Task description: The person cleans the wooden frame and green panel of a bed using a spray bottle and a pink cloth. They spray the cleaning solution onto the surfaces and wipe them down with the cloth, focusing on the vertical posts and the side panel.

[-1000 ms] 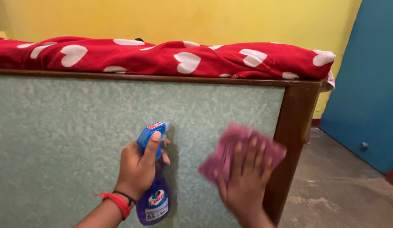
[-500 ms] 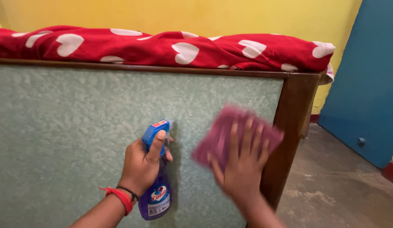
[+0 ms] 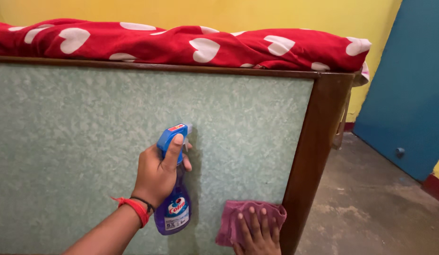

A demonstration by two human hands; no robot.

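Note:
My left hand [image 3: 158,172] grips a spray bottle [image 3: 174,208] with a blue trigger head and purple liquid, its nozzle close to the green mottled panel [image 3: 87,141] of a bed's end board. My right hand [image 3: 257,231] lies flat on a pink cloth [image 3: 233,217] and presses it against the bottom of the panel, right beside the dark wooden post [image 3: 314,156]. A red band and a black band circle my left wrist.
A red blanket with white hearts [image 3: 181,45] lies along the top of the board. A yellow wall stands behind it. A blue door [image 3: 408,85] is at the right, above a bare concrete floor [image 3: 370,208].
My right hand has slid the pink cloth down the panel from mid height to the bottom, next to the post. The spray bottle has stayed about where it was.

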